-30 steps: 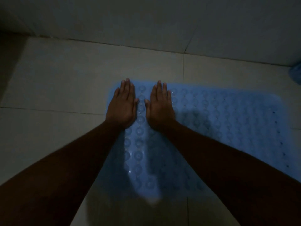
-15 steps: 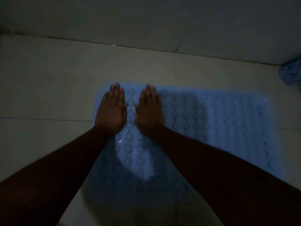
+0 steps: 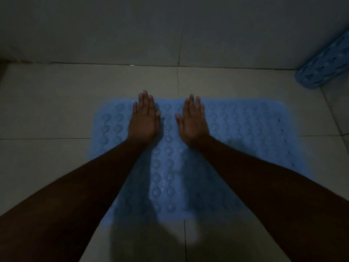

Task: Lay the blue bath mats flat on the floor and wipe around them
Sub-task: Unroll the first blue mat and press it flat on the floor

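A blue bath mat [image 3: 245, 129] with rows of round bumps lies spread flat on the pale tiled floor in dim light. My left hand [image 3: 144, 120] presses palm-down on the mat near its far edge, fingers straight and together. My right hand [image 3: 193, 122] lies flat a short way to the right of it, thumb spread out, with a strip of mat showing between the two hands. My forearms hide parts of the mat's near half. A second blue mat [image 3: 324, 67] leans rolled or folded at the far right corner.
A tiled wall [image 3: 170, 29] rises just beyond the mat's far edge. Bare floor tiles [image 3: 47, 110] stretch to the left of the mat. A brighter patch of light falls on the floor [image 3: 185, 233] at the mat's near edge.
Both hands have slid right along the mat and spread apart, so more of the mat's left end shows. The view has shifted, bringing more of the second mat into sight.
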